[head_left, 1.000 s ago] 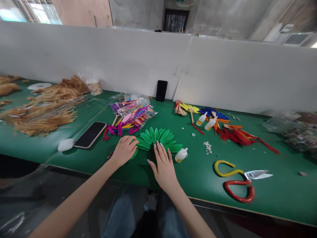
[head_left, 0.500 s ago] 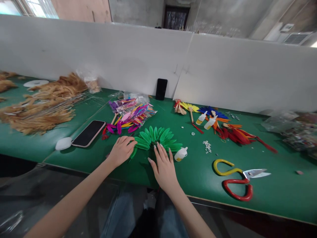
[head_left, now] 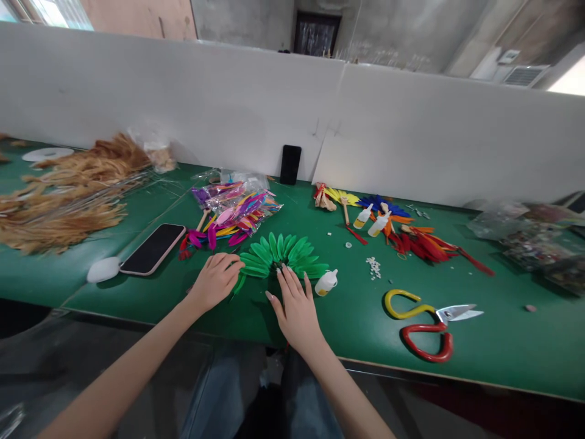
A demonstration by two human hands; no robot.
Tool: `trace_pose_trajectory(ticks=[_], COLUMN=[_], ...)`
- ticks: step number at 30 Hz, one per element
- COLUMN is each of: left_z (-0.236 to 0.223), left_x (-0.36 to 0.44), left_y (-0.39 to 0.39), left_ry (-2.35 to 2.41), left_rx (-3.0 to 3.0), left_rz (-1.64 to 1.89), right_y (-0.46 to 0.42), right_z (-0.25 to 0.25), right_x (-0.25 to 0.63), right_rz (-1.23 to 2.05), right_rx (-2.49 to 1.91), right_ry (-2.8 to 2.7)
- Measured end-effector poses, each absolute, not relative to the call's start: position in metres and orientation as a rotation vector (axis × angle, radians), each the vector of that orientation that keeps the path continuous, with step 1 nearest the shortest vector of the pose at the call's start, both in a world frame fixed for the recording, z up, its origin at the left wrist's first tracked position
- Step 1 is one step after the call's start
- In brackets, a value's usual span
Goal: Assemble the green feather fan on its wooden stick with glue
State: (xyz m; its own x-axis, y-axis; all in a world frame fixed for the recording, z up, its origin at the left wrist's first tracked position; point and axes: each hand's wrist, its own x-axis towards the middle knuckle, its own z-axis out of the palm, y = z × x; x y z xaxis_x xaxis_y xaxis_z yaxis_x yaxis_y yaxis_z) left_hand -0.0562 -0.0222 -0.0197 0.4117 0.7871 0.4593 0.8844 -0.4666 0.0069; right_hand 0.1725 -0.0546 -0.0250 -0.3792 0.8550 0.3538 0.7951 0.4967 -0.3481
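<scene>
A fan of green feathers (head_left: 280,249) lies spread on the green table in front of me. My left hand (head_left: 214,281) is at the fan's left end, its fingers bent and closed on a green feather at the edge. The fingertips are partly hidden. My right hand (head_left: 297,308) lies palm down with fingers stretched out, its tips resting at the dark inner base of the fan. Just right of those fingers a small white glue bottle (head_left: 326,283) stands slightly tilted, close to the feather tips.
Scissors (head_left: 439,323) lie at the right, blades pointing right. White beads (head_left: 373,268), two more glue bottles (head_left: 364,216) and coloured feather pieces (head_left: 425,244) are behind them. At the left are a phone (head_left: 153,249), bagged feathers (head_left: 240,207) and brown plumes (head_left: 77,195).
The whole view has shifted slightly, so things appear a little further left. Both hands keep their places on the green feather fan.
</scene>
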Motion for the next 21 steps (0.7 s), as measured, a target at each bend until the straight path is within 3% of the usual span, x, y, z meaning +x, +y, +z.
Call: trace_pose_trajectory(ticks=[13,21], left_z=[-0.008,-0.008], left_x=[-0.053,-0.039], left_y=[-0.023,-0.026], left_ry=[-1.329,-1.397], left_rx=[-2.608,-2.728], left_rz=[-0.645,-0.449], right_y=[-0.053,-0.053], right_z=[-0.022,-0.023], right_x=[0.172,0.174], right_rz=[0.147,0.158], right_rx=[-1.385,-1.362], right_ry=[-2.265,-2.272])
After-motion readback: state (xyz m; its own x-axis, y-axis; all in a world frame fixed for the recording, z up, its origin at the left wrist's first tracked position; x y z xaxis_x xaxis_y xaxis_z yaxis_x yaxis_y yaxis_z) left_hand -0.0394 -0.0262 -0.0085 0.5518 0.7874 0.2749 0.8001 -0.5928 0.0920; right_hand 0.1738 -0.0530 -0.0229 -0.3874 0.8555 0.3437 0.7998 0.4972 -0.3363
